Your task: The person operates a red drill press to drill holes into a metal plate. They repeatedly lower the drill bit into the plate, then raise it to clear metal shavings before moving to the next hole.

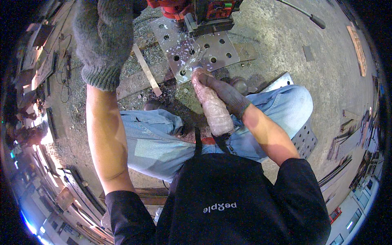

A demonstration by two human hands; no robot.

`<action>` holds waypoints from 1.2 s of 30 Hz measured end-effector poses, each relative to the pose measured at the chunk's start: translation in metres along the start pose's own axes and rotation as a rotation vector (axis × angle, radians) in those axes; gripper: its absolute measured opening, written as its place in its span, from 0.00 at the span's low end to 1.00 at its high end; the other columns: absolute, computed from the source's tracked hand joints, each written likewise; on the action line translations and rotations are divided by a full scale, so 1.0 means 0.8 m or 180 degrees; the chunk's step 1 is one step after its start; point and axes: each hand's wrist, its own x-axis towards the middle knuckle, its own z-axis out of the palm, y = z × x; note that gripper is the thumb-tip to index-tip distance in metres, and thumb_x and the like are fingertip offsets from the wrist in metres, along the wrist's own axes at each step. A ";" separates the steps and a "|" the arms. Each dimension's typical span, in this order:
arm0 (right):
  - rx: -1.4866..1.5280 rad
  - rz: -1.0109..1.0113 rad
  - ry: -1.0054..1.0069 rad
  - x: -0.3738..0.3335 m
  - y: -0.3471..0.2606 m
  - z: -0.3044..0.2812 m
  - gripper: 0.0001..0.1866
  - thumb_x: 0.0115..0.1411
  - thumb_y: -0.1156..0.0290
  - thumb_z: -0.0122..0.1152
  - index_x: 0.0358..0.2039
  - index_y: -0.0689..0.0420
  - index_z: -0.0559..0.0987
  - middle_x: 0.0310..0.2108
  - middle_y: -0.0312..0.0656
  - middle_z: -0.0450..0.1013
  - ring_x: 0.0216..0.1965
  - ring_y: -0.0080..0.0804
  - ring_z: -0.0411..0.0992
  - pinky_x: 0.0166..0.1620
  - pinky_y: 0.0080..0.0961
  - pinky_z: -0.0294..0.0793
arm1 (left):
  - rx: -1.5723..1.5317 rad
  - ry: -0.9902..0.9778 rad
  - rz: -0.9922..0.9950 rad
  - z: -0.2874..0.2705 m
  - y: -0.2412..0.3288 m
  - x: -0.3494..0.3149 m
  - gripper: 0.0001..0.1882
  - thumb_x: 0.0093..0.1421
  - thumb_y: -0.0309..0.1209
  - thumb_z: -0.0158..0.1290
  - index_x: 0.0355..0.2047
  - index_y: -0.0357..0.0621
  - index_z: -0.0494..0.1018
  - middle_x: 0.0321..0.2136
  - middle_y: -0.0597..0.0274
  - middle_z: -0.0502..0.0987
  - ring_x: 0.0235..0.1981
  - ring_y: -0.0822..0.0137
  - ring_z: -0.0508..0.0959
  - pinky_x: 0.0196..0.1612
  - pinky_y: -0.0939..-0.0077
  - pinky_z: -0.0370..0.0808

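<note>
My right hand [226, 94], in a dark glove, grips a plastic bottle [212, 107] tipped neck-down, its mouth just over the holed steel plate [212, 51]; liquid spatters the metal beside the red drill [192, 8] that stands on the plate. My left hand [102, 36], in a grey knit glove, is raised near the machine; I cannot tell whether it is closed on anything. I judge this to be wetting the cut between holes. Next, the bottle should clear the bit. The plate lies on timber [147, 75] over a gritty concrete floor [286, 45] strewn with swarf. Another holed plate [304, 141] sits by my knee; steel stock lines the edges.
</note>
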 end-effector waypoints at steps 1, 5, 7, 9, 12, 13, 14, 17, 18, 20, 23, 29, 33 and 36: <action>0.0310 0.0254 -0.0198 -0.002 -0.002 -0.003 0.15 0.68 0.56 0.53 0.47 0.52 0.76 0.34 0.31 0.75 0.31 0.18 0.72 0.37 0.17 0.75 | 0.0000 0.0013 -0.0018 0.000 0.000 0.000 0.22 0.71 0.46 0.41 0.49 0.39 0.69 0.27 0.66 0.73 0.24 0.77 0.72 0.27 0.82 0.71; 0.0780 0.0625 -0.0327 -0.003 0.000 -0.011 0.15 0.69 0.57 0.52 0.47 0.52 0.76 0.35 0.31 0.76 0.32 0.19 0.73 0.38 0.17 0.76 | 0.0054 -0.0019 0.0040 -0.001 0.003 -0.001 0.22 0.71 0.46 0.41 0.49 0.39 0.70 0.28 0.66 0.74 0.24 0.77 0.73 0.27 0.81 0.71; 0.0669 0.0592 -0.0159 -0.001 0.003 -0.013 0.15 0.69 0.56 0.53 0.47 0.52 0.76 0.35 0.31 0.76 0.32 0.19 0.73 0.38 0.18 0.76 | 0.0014 -0.0036 0.0102 -0.002 0.000 -0.001 0.22 0.71 0.46 0.41 0.49 0.39 0.70 0.28 0.66 0.74 0.24 0.77 0.73 0.27 0.81 0.71; 0.0614 0.0663 -0.0106 -0.002 0.002 -0.013 0.15 0.68 0.56 0.53 0.48 0.51 0.76 0.35 0.31 0.75 0.32 0.19 0.73 0.38 0.18 0.76 | -0.0002 -0.0003 0.0057 -0.002 -0.001 -0.001 0.22 0.71 0.46 0.41 0.49 0.39 0.70 0.27 0.66 0.74 0.23 0.77 0.72 0.27 0.81 0.71; 0.0604 0.0561 -0.0233 -0.006 -0.003 -0.006 0.15 0.68 0.55 0.53 0.47 0.50 0.76 0.34 0.30 0.75 0.31 0.19 0.73 0.36 0.19 0.76 | -0.0013 -0.0015 0.0023 -0.004 -0.006 -0.001 0.22 0.71 0.46 0.41 0.48 0.39 0.70 0.27 0.66 0.74 0.23 0.77 0.72 0.27 0.81 0.70; 0.0567 0.0633 -0.0212 -0.006 -0.003 -0.008 0.15 0.68 0.55 0.53 0.47 0.50 0.76 0.33 0.30 0.75 0.31 0.19 0.73 0.36 0.19 0.75 | -0.0018 -0.0024 0.0019 -0.004 -0.006 -0.001 0.22 0.71 0.46 0.41 0.48 0.40 0.70 0.27 0.66 0.74 0.23 0.77 0.72 0.27 0.81 0.70; 0.0530 0.0705 -0.0191 -0.005 -0.003 -0.010 0.15 0.68 0.55 0.53 0.47 0.50 0.76 0.33 0.30 0.75 0.31 0.19 0.73 0.37 0.19 0.75 | -0.0024 -0.0034 0.0013 -0.004 -0.006 -0.001 0.22 0.71 0.46 0.41 0.48 0.40 0.70 0.27 0.66 0.74 0.23 0.77 0.72 0.27 0.81 0.70; 0.0391 0.0548 -0.0063 -0.002 0.001 -0.008 0.15 0.68 0.54 0.53 0.46 0.50 0.76 0.32 0.29 0.75 0.30 0.19 0.72 0.36 0.20 0.75 | -0.0051 0.0005 -0.0050 -0.003 -0.006 -0.003 0.21 0.71 0.45 0.41 0.47 0.40 0.70 0.27 0.67 0.73 0.23 0.77 0.72 0.27 0.81 0.70; 0.0341 0.0428 -0.0015 -0.001 0.002 -0.006 0.15 0.68 0.54 0.53 0.46 0.50 0.76 0.32 0.28 0.75 0.29 0.20 0.72 0.35 0.20 0.75 | -0.0057 0.0036 -0.0053 -0.002 -0.005 -0.003 0.20 0.72 0.44 0.41 0.46 0.40 0.70 0.26 0.67 0.73 0.23 0.77 0.72 0.26 0.81 0.70; 0.0297 0.0519 -0.0105 0.003 0.007 -0.014 0.15 0.68 0.54 0.53 0.45 0.50 0.76 0.32 0.28 0.75 0.29 0.20 0.72 0.35 0.20 0.75 | 0.0061 -0.0104 -0.0169 -0.007 -0.002 -0.003 0.18 0.71 0.42 0.43 0.43 0.39 0.72 0.24 0.66 0.73 0.22 0.76 0.72 0.26 0.79 0.70; 0.0599 0.0666 -0.0332 0.005 0.010 -0.020 0.15 0.68 0.53 0.52 0.45 0.50 0.76 0.32 0.29 0.75 0.29 0.20 0.72 0.35 0.20 0.76 | 0.0334 -0.0561 -0.0580 -0.031 -0.002 0.003 0.16 0.67 0.39 0.48 0.41 0.39 0.77 0.23 0.63 0.75 0.22 0.74 0.74 0.27 0.76 0.72; -0.0201 0.0577 -0.0008 -0.005 -0.007 -0.008 0.17 0.67 0.50 0.53 0.42 0.49 0.76 0.29 0.31 0.74 0.27 0.20 0.72 0.32 0.22 0.76 | 0.0527 -0.1527 -0.1686 -0.055 -0.007 -0.001 0.17 0.64 0.37 0.51 0.48 0.41 0.76 0.34 0.63 0.78 0.27 0.72 0.77 0.31 0.78 0.75; 0.0139 0.0900 0.0217 -0.012 -0.013 0.005 0.18 0.66 0.49 0.55 0.41 0.50 0.76 0.27 0.32 0.73 0.24 0.21 0.71 0.30 0.22 0.75 | 0.0782 -0.2246 -0.2295 -0.056 -0.040 -0.023 0.23 0.63 0.44 0.51 0.54 0.43 0.72 0.36 0.64 0.78 0.29 0.75 0.75 0.31 0.78 0.74; 0.0210 0.0751 0.0095 -0.007 -0.007 0.002 0.18 0.66 0.49 0.55 0.40 0.51 0.76 0.26 0.33 0.73 0.24 0.22 0.71 0.30 0.22 0.75 | 0.0571 -0.2462 -0.2359 -0.048 -0.061 -0.039 0.25 0.63 0.43 0.50 0.56 0.44 0.70 0.36 0.65 0.78 0.30 0.75 0.74 0.33 0.77 0.74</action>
